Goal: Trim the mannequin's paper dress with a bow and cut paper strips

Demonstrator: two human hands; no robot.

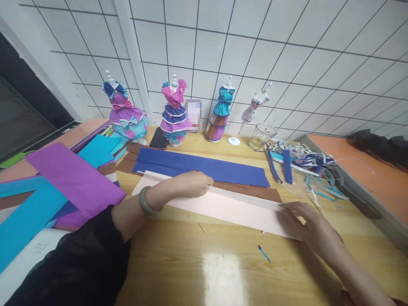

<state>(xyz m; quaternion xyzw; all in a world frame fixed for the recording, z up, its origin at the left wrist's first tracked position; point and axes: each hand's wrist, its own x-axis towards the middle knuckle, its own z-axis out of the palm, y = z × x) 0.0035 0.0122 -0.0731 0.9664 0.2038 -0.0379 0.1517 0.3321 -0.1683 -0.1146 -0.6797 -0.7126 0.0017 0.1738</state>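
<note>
A long pale pink paper strip [236, 209] lies slantwise across the wooden table, its far edge turned over in a narrow fold. My left hand [194, 183] is closed with its fingertips on that fold near the strip's middle; a green bangle [145, 201] circles the wrist. At the right end, my right hand [310, 225] pinches the folded edge, thumb on the near side. Just behind the strip lie a brown paper strip [263, 193], partly covered, and a dark blue paper strip [197, 163] with a fold line.
Purple [76, 176] and blue sheets [35, 212] pile up at left. Several small dress forms, such as one in pink and purple [174, 114], stand along the tiled wall beside a phone [158, 138]. A glass bowl [262, 135] and tangled scraps [306, 159] sit at right.
</note>
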